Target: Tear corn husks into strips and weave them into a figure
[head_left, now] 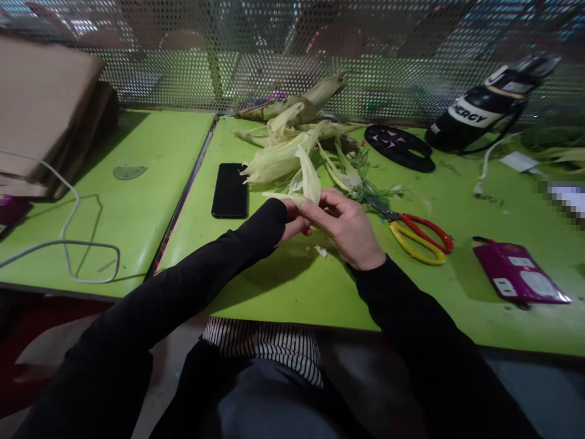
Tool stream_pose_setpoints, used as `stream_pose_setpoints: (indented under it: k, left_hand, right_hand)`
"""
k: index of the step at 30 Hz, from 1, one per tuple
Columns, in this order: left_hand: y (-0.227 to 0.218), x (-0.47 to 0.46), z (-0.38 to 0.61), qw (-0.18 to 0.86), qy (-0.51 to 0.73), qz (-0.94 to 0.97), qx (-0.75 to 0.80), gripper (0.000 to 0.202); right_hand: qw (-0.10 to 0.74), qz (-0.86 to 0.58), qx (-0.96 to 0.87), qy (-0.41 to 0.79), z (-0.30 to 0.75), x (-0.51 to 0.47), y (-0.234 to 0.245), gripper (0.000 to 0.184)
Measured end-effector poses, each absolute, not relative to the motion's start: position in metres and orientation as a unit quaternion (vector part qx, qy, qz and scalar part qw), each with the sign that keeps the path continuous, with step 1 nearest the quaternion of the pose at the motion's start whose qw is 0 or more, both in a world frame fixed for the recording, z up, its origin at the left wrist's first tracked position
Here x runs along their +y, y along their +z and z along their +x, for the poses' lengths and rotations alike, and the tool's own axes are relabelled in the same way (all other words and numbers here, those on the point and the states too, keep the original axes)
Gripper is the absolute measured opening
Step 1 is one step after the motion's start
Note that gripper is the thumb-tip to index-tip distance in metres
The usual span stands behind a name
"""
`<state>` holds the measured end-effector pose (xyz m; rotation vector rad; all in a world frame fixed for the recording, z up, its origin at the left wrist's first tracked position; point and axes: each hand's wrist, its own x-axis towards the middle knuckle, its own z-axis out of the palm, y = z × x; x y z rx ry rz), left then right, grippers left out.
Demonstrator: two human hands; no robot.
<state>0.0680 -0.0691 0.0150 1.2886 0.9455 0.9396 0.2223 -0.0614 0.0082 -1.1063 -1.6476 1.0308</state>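
Pinching the husk leaf (311, 180), left hand (294, 224) and right hand (348, 228) aim it away.

Two lime-green counters side by side: left counter (150, 158), right counter (297, 292), dark seam (183, 195) between. Perforated metal screen (205, 67) along back edge, blurred coloured lights showing through holes. Paint scuffed in patches. Dim floor (41, 353) below front edge. Soft shadows.

Husk pile (292, 143) ahead, scissors (418, 235) right — bare table (292, 286) near.
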Motion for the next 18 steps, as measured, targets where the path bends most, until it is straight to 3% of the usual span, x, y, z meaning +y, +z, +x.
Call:
stream_pose_setpoints:
  k: [7, 18]
  left_hand:
    - [0.005, -0.068, 0.069, 0.599, 0.386, 0.559, 0.425, 0.016]
    - [0.01, -0.067, 0.064, 0.65, 0.379, 0.499, 0.429, 0.014]
  right_hand:
    - [0.512, -0.407, -0.516, 0.553, 0.214, -0.067, 0.004, 0.022]
    - [0.462, -0.42, -0.546, 0.559, 0.222, -0.058, 0.005, 0.033]
